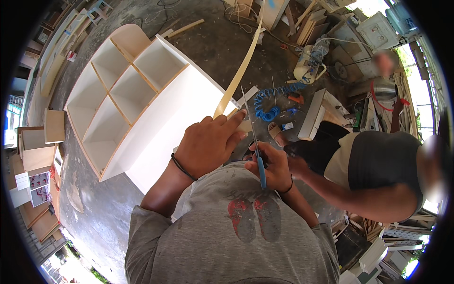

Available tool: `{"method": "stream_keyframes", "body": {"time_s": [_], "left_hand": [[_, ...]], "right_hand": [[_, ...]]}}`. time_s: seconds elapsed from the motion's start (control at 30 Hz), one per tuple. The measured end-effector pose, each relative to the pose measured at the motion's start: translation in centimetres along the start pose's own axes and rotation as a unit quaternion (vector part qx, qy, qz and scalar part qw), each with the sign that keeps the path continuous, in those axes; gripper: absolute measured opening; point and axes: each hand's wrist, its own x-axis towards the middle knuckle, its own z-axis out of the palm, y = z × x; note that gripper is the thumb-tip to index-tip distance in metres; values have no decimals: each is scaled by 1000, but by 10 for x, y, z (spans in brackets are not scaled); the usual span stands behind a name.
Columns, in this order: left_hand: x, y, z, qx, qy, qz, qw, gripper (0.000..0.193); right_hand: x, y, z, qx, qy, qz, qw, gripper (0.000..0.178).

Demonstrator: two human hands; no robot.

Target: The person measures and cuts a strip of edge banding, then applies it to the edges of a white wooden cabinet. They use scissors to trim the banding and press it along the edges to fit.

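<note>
A long pale yellow strip [239, 75] runs from the far side down to my left hand [205, 144]. It passes behind my fingers there, and a beige bit shows between my index finger and thumb. My right hand [272, 163] is closed round the blue handles of a pair of scissors [261, 171]. Their thin blades point away from me, beside my left fingertips. Left of my hands stands a white shelf unit [156, 128] with several open compartments and brown raw edges. Another person's hand [298, 168] is close by my right hand, partly hidden.
A person in a dark sleeveless top [385, 170] is at my right. Beyond my hands, a coiled blue hose [267, 111] lies on the floor by an orange tool [296, 98] and a cream compressor [307, 66]. Wood scraps [312, 31] pile up at the back right.
</note>
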Motion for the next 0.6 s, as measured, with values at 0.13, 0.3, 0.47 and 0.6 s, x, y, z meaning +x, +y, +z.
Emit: {"method": "stream_keyframes", "body": {"time_s": [0.13, 0.3, 0.47, 0.6], "left_hand": [[0, -1, 0, -6, -1, -6, 1000, 40], [1, -1, 0, 8, 16, -4, 1000, 39], [-1, -1, -1, -29, 55, -37, 997, 40], [-4, -1, -2, -67, 122, -11, 990, 41]], "right_hand": [[1, 1, 4, -10, 13, 5, 1000, 45], [3, 0, 13, 107, 44, 55, 992, 40], [8, 4, 13, 331, 105, 92, 933, 42], [13, 7, 10, 299, 102, 78, 945, 43]]}}
